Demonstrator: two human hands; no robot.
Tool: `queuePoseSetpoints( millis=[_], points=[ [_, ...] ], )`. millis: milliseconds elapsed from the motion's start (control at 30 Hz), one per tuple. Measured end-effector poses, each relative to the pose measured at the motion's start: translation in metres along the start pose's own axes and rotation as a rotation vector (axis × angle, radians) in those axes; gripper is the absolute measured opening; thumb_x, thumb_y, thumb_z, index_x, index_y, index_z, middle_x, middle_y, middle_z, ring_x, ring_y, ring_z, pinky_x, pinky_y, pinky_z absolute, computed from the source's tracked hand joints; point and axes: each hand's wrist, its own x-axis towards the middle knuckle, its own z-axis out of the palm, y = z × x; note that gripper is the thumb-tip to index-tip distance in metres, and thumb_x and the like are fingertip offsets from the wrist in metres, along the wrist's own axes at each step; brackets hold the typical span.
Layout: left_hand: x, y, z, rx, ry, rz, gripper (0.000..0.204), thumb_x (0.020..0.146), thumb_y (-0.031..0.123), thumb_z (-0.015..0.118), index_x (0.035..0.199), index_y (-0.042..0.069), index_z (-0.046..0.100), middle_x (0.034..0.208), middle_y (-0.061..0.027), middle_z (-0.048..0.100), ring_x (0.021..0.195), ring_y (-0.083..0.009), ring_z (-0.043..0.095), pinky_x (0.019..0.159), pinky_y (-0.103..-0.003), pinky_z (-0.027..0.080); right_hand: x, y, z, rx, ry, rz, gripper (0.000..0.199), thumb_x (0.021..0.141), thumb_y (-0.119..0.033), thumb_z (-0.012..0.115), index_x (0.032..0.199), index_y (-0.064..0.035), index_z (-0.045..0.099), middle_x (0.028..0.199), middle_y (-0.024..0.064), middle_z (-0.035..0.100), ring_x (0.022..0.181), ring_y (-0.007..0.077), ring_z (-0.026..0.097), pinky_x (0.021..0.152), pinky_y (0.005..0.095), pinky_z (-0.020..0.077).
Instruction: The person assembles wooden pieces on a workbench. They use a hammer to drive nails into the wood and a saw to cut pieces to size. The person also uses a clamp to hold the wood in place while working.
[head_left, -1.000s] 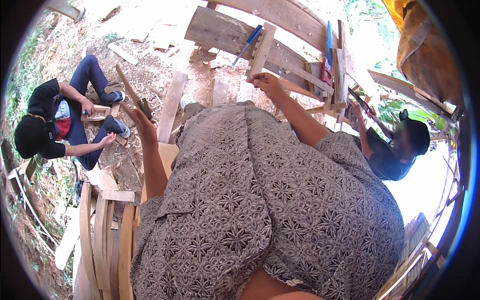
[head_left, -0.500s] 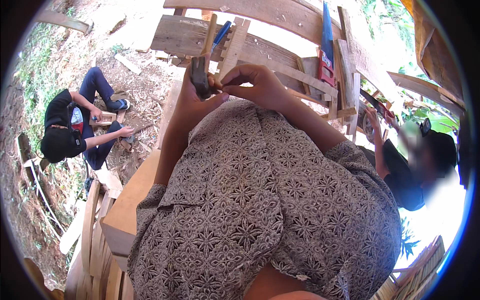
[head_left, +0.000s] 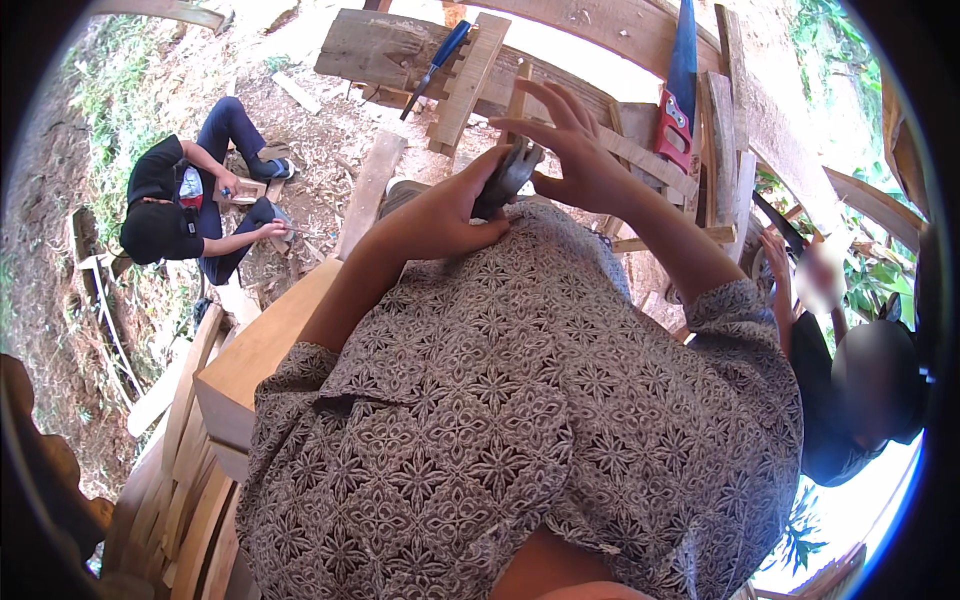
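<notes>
My left hand point(head_left: 462, 205) is closed around a hammer point(head_left: 508, 180) just in front of my body. Its dark metal head faces up toward me, and a pale wooden handle stretches away beyond it. Beside the head, my right hand point(head_left: 580, 160) has its fingers spread, the thumb close to the metal. Whether the thumb touches it I cannot tell. Past my hands, a chisel point(head_left: 450, 45) with a blue handle rests by a notched piece of wood point(head_left: 470, 85). A handsaw point(head_left: 675, 130) with a red handle and bluish blade lies farther right.
Long planks point(head_left: 390, 50) run across the far side. A wooden block point(head_left: 270, 350) and stacked boards point(head_left: 190, 500) stand at my left. One person point(head_left: 165, 200) sits on the ground at the left, handling small wood; another person point(head_left: 840, 390) works at the right with a saw.
The hammer has moved right and turned in my left hand. My right hand has opened from a pinch to spread fingers. The view has shifted, showing the chisel more fully.
</notes>
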Motion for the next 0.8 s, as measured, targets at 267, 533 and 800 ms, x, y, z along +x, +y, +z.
queuePoseSetpoints(
  millis=[267,533,800],
  points=[
    [-0.018,0.016,0.002,-0.264,0.053,0.117,0.111,0.089,-0.002,0.071,0.165,0.014,-0.008,0.134,-0.0222,0.061,0.098,-0.0169,0.067,0.091,-0.034,0.056,0.007,0.036,0.002,0.488,-0.293,0.070,0.037,0.081,-0.016,0.085,0.115,-0.0117,0.071,0.112,0.0044,0.074,0.108,0.0169,0.070,0.095,0.0347,0.0531],
    [-0.005,-0.112,-0.014,-0.234,0.583,-0.043,0.053,0.092,0.006,0.073,0.142,0.000,0.055,0.108,-0.0134,0.074,0.096,-0.0157,0.071,0.091,-0.030,0.055,-0.049,0.043,0.020,0.580,-0.100,0.809,0.039,0.094,-0.039,0.075,0.102,-0.0008,0.068,0.075,0.0040,0.062,0.065,0.0101,0.060,0.058,0.0290,0.0481],
    [0.076,-0.163,-0.075,-0.104,1.024,0.090,0.024,0.093,0.014,0.075,0.111,-0.001,0.072,0.097,-0.0077,0.076,0.089,-0.0107,0.069,0.080,-0.027,0.055,-0.099,0.035,0.029,0.655,-0.032,0.990,0.037,0.094,-0.035,0.075,0.105,-0.0005,0.069,0.075,0.0008,0.062,0.064,0.0078,0.058,0.056,0.0273,0.0459]
  ],
)
